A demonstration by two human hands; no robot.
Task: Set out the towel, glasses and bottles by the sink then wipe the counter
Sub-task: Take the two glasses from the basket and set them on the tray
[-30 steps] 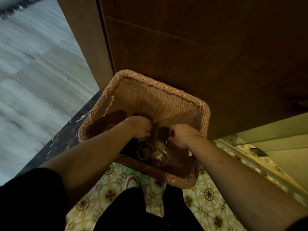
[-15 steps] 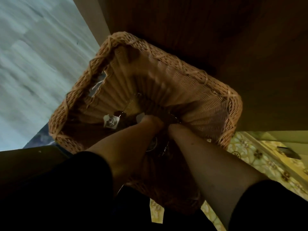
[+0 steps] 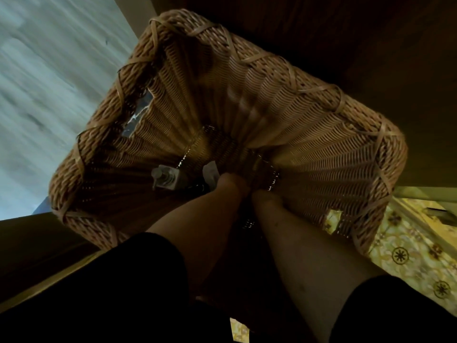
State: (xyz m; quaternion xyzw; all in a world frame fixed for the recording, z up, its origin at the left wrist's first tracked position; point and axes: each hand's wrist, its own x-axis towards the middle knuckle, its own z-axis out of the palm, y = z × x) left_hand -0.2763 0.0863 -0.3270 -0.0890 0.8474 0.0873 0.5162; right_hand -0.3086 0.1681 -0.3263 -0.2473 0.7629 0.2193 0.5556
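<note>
A deep woven wicker basket (image 3: 272, 60) fills the view and I look straight down into it. Both my arms reach to its dark bottom. My left hand (image 3: 228, 185) and my right hand (image 3: 265, 198) sit close together there, with their fingers hidden in shadow. A pale pump bottle (image 3: 164, 179) stands on the basket floor to the left of my left hand. A second pale bottle top (image 3: 210, 170) shows just beside that hand. No glasses or towel can be made out in the dark.
Dark wooden panelling (image 3: 346, 33) rises behind the basket. A pale marbled floor (image 3: 49, 82) lies to the left, and yellow patterned tiles (image 3: 408, 256) to the right. A dark ledge (image 3: 37, 243) runs at the lower left.
My head has dropped closer over the basket, which now fills the view. Both hands have gone deeper to the bottom and closer together. The glasses seen earlier are out of sight.
</note>
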